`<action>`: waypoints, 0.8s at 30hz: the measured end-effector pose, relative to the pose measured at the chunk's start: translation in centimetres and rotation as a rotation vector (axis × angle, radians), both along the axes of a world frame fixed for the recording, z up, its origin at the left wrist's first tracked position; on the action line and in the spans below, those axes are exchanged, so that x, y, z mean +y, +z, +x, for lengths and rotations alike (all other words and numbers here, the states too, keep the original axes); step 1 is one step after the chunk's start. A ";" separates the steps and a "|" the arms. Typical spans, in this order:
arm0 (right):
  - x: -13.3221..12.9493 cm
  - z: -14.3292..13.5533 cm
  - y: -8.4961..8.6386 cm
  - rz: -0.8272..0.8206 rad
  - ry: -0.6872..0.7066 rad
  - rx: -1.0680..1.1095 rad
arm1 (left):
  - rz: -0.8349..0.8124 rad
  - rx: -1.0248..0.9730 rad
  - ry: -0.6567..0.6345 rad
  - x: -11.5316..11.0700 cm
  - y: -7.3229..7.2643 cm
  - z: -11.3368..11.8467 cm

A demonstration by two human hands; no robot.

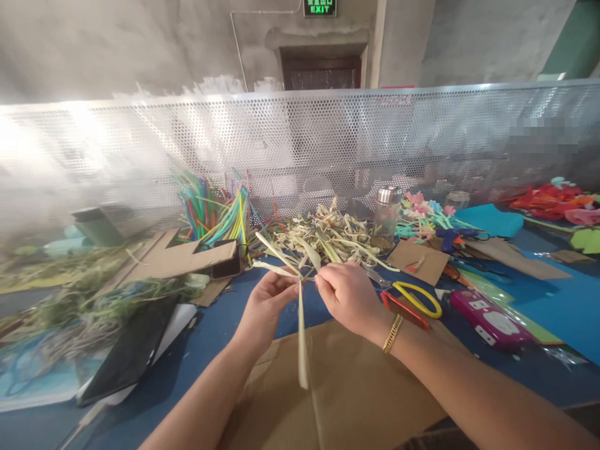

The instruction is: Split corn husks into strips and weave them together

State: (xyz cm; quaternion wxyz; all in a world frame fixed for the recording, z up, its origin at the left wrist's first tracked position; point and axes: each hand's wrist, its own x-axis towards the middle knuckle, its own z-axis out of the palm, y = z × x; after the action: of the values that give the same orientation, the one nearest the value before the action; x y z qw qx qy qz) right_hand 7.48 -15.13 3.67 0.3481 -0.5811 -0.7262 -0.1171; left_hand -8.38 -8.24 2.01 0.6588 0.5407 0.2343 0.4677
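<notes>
Several pale, dry leaf strips (302, 337) meet at a knot-like centre between my two hands, fanning up, left and down. My left hand (268, 300) is closed, thumb and fingers pinching the strips near that centre. Curled into a fist, my right hand (349, 294) pinches a strip just right of it. One long strip hangs down over the brown cardboard sheet (337, 387). Behind my hands lies a heap of similar dry strips (323, 234). Scissors (417, 299) with yellow and red handles rest just right of my right hand.
A glass jar (387, 215) with a metal lid stands behind the heap. Bundled coloured stems (215, 209) and cut cardboard (187, 256) lie left. At right are a magenta box-like device (490, 319) and a blue glue gun (452, 239). A perforated metal screen (323, 131) closes the back.
</notes>
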 end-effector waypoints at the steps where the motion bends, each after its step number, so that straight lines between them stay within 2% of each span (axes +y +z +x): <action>1: 0.0 -0.1 -0.1 -0.018 0.015 0.045 | 0.022 0.005 0.008 0.1 0.0 0.0; 5: 0.0 -0.1 -0.1 -0.183 0.176 0.331 | 0.029 0.013 0.055 0.4 -0.2 -0.1; 10: 0.8 0.2 0.0 -0.387 0.385 1.033 | -0.014 0.031 0.027 0.0 -0.1 -0.1; 14: 1.2 -0.1 -0.5 -0.588 0.399 1.427 | -0.028 0.062 -0.004 -0.4 0.1 0.0; 19: 1.1 -0.6 -1.0 -0.655 0.432 1.660 | -0.060 0.079 -0.001 -0.4 0.1 0.1; 24: 0.9 -1.3 -1.1 -0.629 0.510 1.679 | -0.031 0.072 0.032 -0.1 -0.5 -0.2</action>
State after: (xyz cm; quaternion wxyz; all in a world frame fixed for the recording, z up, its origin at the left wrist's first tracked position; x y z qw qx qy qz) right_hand 6.16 -14.22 2.59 0.6009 -0.3659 -0.3404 0.6238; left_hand -8.59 -8.30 1.51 0.6506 0.5430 0.2737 0.4549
